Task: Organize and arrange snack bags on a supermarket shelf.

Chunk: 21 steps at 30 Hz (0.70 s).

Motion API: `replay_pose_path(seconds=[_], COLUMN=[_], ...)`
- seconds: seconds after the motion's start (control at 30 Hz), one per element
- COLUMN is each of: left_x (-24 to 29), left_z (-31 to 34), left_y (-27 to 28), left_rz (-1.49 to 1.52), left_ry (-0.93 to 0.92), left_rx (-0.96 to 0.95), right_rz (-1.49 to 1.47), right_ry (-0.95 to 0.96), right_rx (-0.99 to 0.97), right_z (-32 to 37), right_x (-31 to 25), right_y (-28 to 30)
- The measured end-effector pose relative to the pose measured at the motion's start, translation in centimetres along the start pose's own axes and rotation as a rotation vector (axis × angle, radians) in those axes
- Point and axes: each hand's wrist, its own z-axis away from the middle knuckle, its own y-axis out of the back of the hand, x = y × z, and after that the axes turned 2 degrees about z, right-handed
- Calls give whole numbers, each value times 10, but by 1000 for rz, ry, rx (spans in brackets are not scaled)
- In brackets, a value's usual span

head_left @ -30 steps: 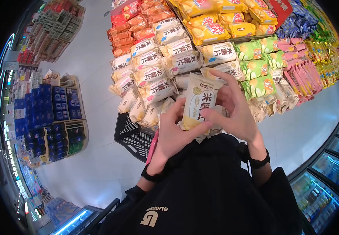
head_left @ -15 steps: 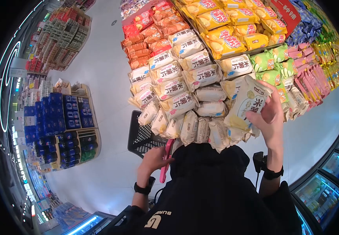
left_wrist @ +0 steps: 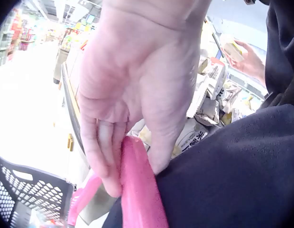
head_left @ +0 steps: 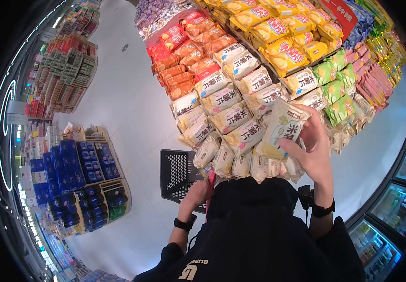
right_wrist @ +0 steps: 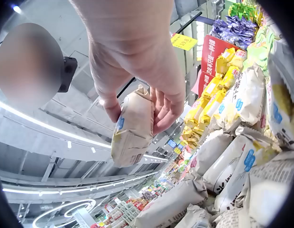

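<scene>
My right hand (head_left: 316, 155) holds a cream-coloured bag of chips (head_left: 277, 134) over the front of the display, thumb on its printed face and fingers behind it. In the right wrist view, this bag (right_wrist: 132, 128) hangs between thumb and fingers. Low at the left, my left hand (head_left: 197, 192) is at the pink handle (head_left: 211, 176) of a dark shopping basket (head_left: 169, 169). The left wrist view shows that handle (left_wrist: 140, 190) between the thumb and the fingers. Similar cream bags (head_left: 231, 117) lie in stacked rows beneath the right hand.
Orange bags (head_left: 177, 77), yellow bags (head_left: 268, 30) and green bags (head_left: 336, 94) fill the rest of the display. A shelf of blue packs (head_left: 90, 160) stands across the aisle to the left. Glass-fronted coolers (head_left: 372, 244) line the lower right.
Both hands were at the chip bag; the left hand let go and moved down left to the pink handle. The right hand kept the bag and shifted right with it. The head view has also shifted.
</scene>
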Motion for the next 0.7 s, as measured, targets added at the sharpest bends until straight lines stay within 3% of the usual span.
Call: replay_pose_path(seconds=[0.13, 0.47, 0.7], left_x=[-18, -48, -50], left_z=[7, 3, -8], left_y=[6, 39, 59], left_rz=[-25, -99, -180], left_ry=[2, -98, -101], left_rx=[19, -136, -72], right_rz=[25, 79, 44], right_ry=[9, 32, 4], right_rx=[34, 163, 171], right_z=[0, 10, 13], right_x=[7, 18, 14], right_y=[-21, -53, -59])
